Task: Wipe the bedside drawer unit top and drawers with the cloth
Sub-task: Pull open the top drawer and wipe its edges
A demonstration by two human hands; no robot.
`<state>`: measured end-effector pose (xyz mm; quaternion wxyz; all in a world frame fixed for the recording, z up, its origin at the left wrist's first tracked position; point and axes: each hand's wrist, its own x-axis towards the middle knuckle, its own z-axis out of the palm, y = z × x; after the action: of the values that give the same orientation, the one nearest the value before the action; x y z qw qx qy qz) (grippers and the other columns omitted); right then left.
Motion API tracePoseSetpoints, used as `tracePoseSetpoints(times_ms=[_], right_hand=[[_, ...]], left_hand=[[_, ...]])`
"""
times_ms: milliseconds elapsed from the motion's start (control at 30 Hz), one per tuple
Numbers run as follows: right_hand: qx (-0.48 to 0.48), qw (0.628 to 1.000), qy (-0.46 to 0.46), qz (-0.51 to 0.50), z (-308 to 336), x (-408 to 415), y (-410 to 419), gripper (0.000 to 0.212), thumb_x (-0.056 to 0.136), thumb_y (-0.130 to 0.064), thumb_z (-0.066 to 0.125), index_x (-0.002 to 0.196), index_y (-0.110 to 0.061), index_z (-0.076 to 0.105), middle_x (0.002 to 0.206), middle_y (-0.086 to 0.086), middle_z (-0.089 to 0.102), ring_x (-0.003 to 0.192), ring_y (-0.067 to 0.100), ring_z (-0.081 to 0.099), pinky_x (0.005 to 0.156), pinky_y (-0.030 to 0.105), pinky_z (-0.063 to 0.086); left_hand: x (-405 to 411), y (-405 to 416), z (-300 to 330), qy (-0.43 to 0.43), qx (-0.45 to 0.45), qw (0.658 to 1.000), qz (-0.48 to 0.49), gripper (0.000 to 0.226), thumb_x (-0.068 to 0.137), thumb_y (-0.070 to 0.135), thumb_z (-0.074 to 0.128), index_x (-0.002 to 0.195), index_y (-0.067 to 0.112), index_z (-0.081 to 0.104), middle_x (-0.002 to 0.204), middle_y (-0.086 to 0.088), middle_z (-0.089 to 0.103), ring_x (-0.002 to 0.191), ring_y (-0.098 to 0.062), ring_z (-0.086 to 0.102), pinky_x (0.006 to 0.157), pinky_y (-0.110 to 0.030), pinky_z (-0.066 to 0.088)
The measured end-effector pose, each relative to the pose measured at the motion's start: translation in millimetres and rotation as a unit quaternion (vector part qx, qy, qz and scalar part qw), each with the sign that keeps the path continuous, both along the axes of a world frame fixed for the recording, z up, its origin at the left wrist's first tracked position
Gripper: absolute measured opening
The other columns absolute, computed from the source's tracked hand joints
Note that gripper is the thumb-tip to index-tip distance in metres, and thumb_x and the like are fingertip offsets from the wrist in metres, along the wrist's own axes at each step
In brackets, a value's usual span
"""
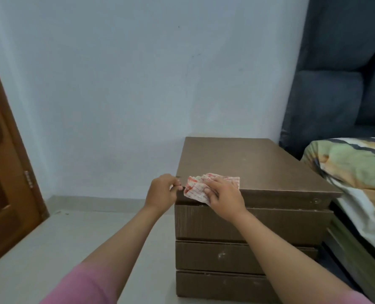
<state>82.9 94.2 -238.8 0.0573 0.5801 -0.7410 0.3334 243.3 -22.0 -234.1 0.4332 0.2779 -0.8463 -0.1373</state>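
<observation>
A brown bedside drawer unit [254,163] stands against the pale wall, with three drawer fronts [215,224] facing me. A white cloth with red checks [195,188] lies crumpled over the front left edge of its top. My right hand [223,194] holds the cloth, thumb curled over the part that hangs down the front. My left hand [163,190] is at the unit's front left corner, fingers curled around the edge of the top, just left of the cloth.
A bed with a patterned pillow [353,172] and a dark padded headboard [340,73] stands close on the right of the unit. A brown wooden door [4,167] is at the left. Pale tiled floor [50,244] stretches in front and to the left.
</observation>
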Motion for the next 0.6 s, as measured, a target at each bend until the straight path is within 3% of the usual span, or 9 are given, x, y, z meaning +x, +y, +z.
tracePoseSetpoints(times_ms=[100,233,367,433,600], right_hand=[[-0.008,1.000,-0.008,0.005,3.1,0.7,1.8,0.031,0.094,-0.028,0.049,0.124,-0.026,0.060,0.129,-0.004,0.058,0.124,0.019,0.047,0.113,0.051,0.021],[0.007,1.000,-0.009,0.004,6.9,2.9,4.1,0.033,0.095,-0.027,0.048,0.126,-0.025,0.058,0.131,-0.004,0.057,0.125,0.019,0.046,0.116,0.051,0.015],[0.013,1.000,-0.025,0.003,10.6,1.5,1.1,0.035,0.095,-0.029,0.049,0.129,-0.025,0.055,0.135,-0.004,0.055,0.130,0.018,0.044,0.115,0.052,0.019],[0.011,1.000,-0.015,-0.008,9.6,2.8,-0.3,0.035,0.095,-0.030,0.048,0.129,-0.025,0.055,0.136,-0.004,0.054,0.131,0.019,0.042,0.116,0.051,0.014],[0.021,1.000,-0.020,-0.005,8.7,-0.3,-2.2,0.036,0.096,-0.031,0.047,0.130,-0.025,0.054,0.138,-0.004,0.053,0.132,0.018,0.040,0.115,0.046,0.011]], left_hand=[[0.7,-0.1,1.8,-0.004,-0.025,1.000,0.010,0.012,0.074,0.006,0.071,0.066,0.003,0.063,0.070,-0.009,0.061,0.066,-0.022,0.057,0.062,-0.033,0.048],[2.3,7.3,-4.2,0.006,-0.021,1.000,0.013,0.008,0.078,0.003,0.066,0.070,0.003,0.063,0.074,-0.010,0.060,0.070,-0.021,0.056,0.063,-0.031,0.046],[10.3,10.2,-14.8,0.021,-0.043,0.999,0.025,0.005,0.082,0.001,0.061,0.080,0.002,0.065,0.081,-0.009,0.059,0.073,-0.018,0.055,0.064,-0.010,0.038],[14.3,15.0,-27.0,0.040,-0.037,0.998,0.037,0.005,0.083,0.001,0.061,0.084,0.003,0.066,0.085,-0.007,0.057,0.074,-0.013,0.052,0.066,-0.005,0.037],[12.2,18.7,-55.6,-0.010,0.021,0.999,0.035,0.020,0.084,0.008,0.062,0.104,0.008,0.066,0.102,-0.005,0.062,0.092,-0.015,0.057,0.078,-0.018,0.042]])
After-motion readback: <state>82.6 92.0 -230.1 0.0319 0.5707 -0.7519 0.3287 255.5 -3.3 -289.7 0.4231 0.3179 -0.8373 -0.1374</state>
